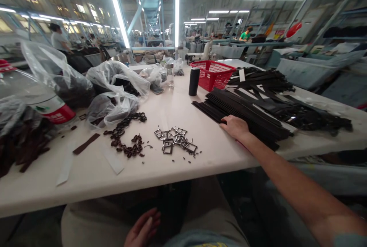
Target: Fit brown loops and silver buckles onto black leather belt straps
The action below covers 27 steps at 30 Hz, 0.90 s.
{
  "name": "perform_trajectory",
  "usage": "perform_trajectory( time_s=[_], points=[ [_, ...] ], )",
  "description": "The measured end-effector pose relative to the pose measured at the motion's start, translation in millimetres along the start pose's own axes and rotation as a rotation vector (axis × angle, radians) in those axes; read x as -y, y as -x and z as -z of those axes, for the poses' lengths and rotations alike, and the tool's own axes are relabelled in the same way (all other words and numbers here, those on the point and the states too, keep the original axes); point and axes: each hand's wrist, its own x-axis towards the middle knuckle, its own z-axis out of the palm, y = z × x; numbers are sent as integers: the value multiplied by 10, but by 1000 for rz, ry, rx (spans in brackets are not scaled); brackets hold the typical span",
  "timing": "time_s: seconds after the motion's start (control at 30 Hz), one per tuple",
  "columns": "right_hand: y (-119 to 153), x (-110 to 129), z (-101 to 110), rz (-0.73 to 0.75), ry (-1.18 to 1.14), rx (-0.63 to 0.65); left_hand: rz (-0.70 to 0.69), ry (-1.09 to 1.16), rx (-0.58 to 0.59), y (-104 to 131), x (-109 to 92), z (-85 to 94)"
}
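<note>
My right hand [235, 127] is at the near edge of a stack of long black strips [243, 109], its fingers closed on the edge of a strip. Its palm side is hidden. Below the table edge, over my lap, my left hand [145, 228] hangs loosely open with fingers slightly curled and nothing in it. Metal buckles [174, 138] lie in a loose pile mid-table, small dark pins scattered around them. To their left is a heap of dark brown loops [129, 145], with black loops [130, 119] behind.
A black cylindrical bottle [194, 81] stands before a red plastic basket [213, 73]. Further back is a clear bottle [169, 75]. Plastic bags [114, 78] and a large clear jug [51, 105] crowd the left. More black straps [309, 113] cover the right. People work in the background.
</note>
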Motion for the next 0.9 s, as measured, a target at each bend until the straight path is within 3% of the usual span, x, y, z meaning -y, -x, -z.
perform_trajectory(
  time_s=[0.23,0.4,0.63,0.9],
  points=[
    [-79,-137,60,36,-55,46,-70,-163,217,45,-195,-261],
    [-112,-113,66,26,-41,75,-111,-246,362,75,-196,-472],
    [-130,-92,141,44,-41,127,-32,-230,387,90,-68,-533],
    [-83,13,167,-9,5,136,-66,-298,402,-1,-169,-522]
  ],
)
